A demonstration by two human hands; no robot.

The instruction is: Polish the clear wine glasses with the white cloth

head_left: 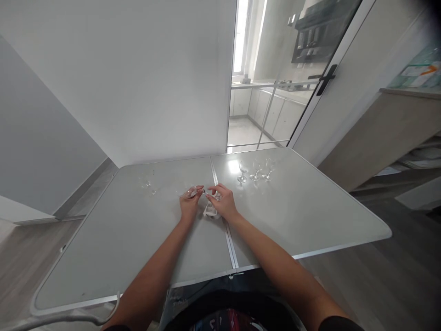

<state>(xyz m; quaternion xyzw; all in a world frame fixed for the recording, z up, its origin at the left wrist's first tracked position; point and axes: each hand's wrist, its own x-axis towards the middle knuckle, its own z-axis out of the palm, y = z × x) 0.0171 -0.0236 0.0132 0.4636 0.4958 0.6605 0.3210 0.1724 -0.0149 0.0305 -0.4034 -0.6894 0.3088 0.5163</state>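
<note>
My left hand (189, 202) is closed around a small clear stemmed glass (193, 192), which lies tilted in the fingers above the table. Close beside it on the right, my right hand (223, 200) has its fingers bent toward the glass's end, with a crumpled white cloth (211, 212) in and below them. The cloth's lower part hangs at or rests on the tabletop; I cannot tell which. Exactly where the right fingertips meet the glass is too small to make out.
Three clear stemmed glasses, the nearest one (242, 174) included, stand upright at the back right of the grey folding table (282, 220). Faint clear glassware (148, 184) is at the back left. A metal seam (231, 246) crosses the tabletop; a white wall (165, 92) rises behind.
</note>
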